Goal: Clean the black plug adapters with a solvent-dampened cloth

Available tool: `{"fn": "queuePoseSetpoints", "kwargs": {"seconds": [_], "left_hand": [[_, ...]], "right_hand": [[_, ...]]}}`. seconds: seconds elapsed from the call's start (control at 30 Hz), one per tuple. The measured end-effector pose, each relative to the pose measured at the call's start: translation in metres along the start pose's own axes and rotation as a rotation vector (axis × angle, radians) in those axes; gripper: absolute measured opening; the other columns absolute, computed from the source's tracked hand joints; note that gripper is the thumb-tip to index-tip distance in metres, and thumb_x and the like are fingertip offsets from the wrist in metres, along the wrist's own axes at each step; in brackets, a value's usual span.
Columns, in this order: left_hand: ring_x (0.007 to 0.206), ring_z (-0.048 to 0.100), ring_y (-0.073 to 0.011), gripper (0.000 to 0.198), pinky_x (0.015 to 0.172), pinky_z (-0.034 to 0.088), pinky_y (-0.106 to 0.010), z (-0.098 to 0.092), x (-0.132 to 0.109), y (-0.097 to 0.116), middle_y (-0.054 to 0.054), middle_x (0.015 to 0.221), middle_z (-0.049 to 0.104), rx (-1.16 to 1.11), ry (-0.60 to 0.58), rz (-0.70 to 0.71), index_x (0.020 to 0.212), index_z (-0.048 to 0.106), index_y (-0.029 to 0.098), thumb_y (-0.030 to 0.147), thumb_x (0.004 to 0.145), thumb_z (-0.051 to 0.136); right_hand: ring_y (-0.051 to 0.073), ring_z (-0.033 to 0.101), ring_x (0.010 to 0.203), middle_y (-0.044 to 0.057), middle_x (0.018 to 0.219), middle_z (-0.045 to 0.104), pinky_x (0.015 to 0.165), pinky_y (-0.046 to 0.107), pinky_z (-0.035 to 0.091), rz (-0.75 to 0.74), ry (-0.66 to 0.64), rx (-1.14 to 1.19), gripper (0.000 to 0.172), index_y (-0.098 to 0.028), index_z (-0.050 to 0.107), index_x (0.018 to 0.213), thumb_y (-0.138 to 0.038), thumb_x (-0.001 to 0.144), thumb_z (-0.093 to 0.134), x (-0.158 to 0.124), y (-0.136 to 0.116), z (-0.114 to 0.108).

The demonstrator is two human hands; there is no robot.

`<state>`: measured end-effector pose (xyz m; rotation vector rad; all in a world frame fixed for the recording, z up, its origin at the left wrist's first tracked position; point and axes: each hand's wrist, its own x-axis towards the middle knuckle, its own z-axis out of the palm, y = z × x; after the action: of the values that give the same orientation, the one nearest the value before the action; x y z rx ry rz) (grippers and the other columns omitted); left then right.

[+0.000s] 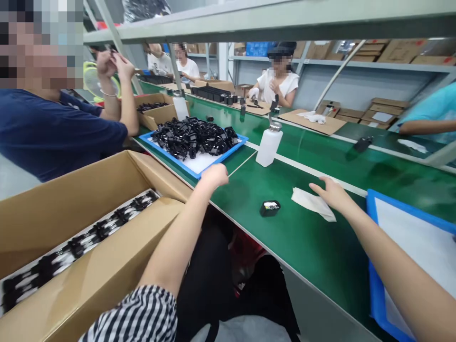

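My left hand (214,175) is closed by the near corner of a blue-rimmed tray (183,164) heaped with small black plastic parts (195,135). From its fingers a thin pale stick (242,163) reaches toward a white pump bottle (269,146) with a metal top; I cannot tell if the tip touches it. My right hand (331,192) hovers with thumb and fingers apart at the edge of a crumpled white cloth (312,204). Between the two hands, one small black oval part (270,208) with a pale, greenish inside lies on the green worktop (242,199).
An open cardboard box (71,199) holding rows of black parts stands at my left. A blue tray with white lining (372,266) sits at the right. A co-worker in a dark blue shirt (60,128) is at the left; others work across the bench. A shelf beam (270,21) spans overhead.
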<state>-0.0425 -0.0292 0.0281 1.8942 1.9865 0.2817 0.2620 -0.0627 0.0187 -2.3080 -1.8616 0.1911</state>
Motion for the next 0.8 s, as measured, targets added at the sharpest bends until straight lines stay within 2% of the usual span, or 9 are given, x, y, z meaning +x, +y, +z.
{"fn": "queuePoseSetpoints", "kwargs": {"seconds": [0.03,0.13,0.23,0.37,0.47,0.57,0.67,0.8], "left_hand": [[0.08,0.054,-0.0233,0.022,0.069,0.041,-0.03,-0.014,0.013,-0.011,-0.01,0.085,0.059,0.053,0.109,-0.126,0.077,0.059,0.013,0.013,0.054,0.059],[0.083,0.053,-0.0265,0.018,0.069,0.04,-0.034,-0.038,0.044,-0.044,-0.016,0.089,0.056,0.079,0.257,-0.283,0.079,0.057,0.01,0.014,0.061,0.053],[0.088,0.051,-0.0234,0.023,0.072,0.04,-0.031,-0.035,0.059,-0.067,-0.014,0.094,0.055,0.046,0.363,-0.29,0.088,0.053,0.012,0.016,0.066,0.048],[0.097,0.046,-0.0197,0.04,0.076,0.037,-0.027,-0.019,0.068,-0.081,-0.011,0.101,0.052,-0.026,0.497,-0.283,0.107,0.037,0.015,0.022,0.069,0.045],[0.093,0.048,-0.0178,0.042,0.073,0.037,-0.026,-0.016,0.073,-0.087,-0.008,0.092,0.057,-0.081,0.51,-0.304,0.109,0.033,0.014,0.024,0.07,0.045],[0.092,0.049,-0.0163,0.032,0.072,0.037,-0.024,-0.017,0.077,-0.091,-0.006,0.092,0.058,-0.098,0.492,-0.297,0.1,0.041,0.017,0.03,0.07,0.045],[0.091,0.049,-0.0196,0.031,0.07,0.038,-0.027,-0.016,0.079,-0.09,-0.008,0.093,0.057,-0.087,0.486,-0.297,0.091,0.047,0.016,0.037,0.067,0.046],[0.086,0.051,-0.0209,0.017,0.068,0.038,-0.028,-0.013,0.079,-0.089,-0.009,0.087,0.058,-0.08,0.499,-0.289,0.079,0.051,0.016,0.025,0.066,0.047]], "right_hand": [[0.031,0.038,0.101,0.017,0.108,0.045,0.078,0.044,0.033,-0.003,0.038,-0.021,0.051,-0.008,0.036,0.112,-0.042,0.073,0.034,0.0,0.002,0.006],[0.031,0.04,0.098,0.017,0.103,0.047,0.076,0.047,0.032,-0.033,0.096,-0.004,0.05,-0.01,0.038,0.11,-0.043,0.074,0.029,-0.001,0.004,0.018],[0.029,0.041,0.098,0.016,0.107,0.046,0.077,0.044,0.034,-0.047,0.094,0.077,0.047,-0.01,0.04,0.107,-0.041,0.074,0.025,-0.002,0.003,0.021],[0.029,0.04,0.1,0.015,0.108,0.046,0.079,0.044,0.032,-0.031,0.082,0.071,0.047,-0.01,0.039,0.108,-0.041,0.074,0.026,-0.002,0.001,0.022],[0.028,0.039,0.101,0.015,0.11,0.045,0.081,0.043,0.031,-0.019,0.076,0.112,0.048,-0.009,0.037,0.108,-0.041,0.074,0.027,-0.002,0.001,0.024],[0.027,0.039,0.101,0.015,0.11,0.044,0.081,0.042,0.032,-0.007,0.07,0.141,0.048,-0.009,0.036,0.109,-0.04,0.073,0.029,-0.002,0.0,0.026],[0.028,0.04,0.1,0.015,0.109,0.045,0.079,0.042,0.033,-0.014,0.058,0.14,0.048,-0.009,0.037,0.108,-0.04,0.072,0.03,-0.002,-0.001,0.027],[0.03,0.042,0.096,0.016,0.105,0.047,0.076,0.045,0.034,-0.051,0.076,0.119,0.048,-0.009,0.039,0.105,-0.041,0.071,0.03,-0.003,-0.004,0.027]]}}
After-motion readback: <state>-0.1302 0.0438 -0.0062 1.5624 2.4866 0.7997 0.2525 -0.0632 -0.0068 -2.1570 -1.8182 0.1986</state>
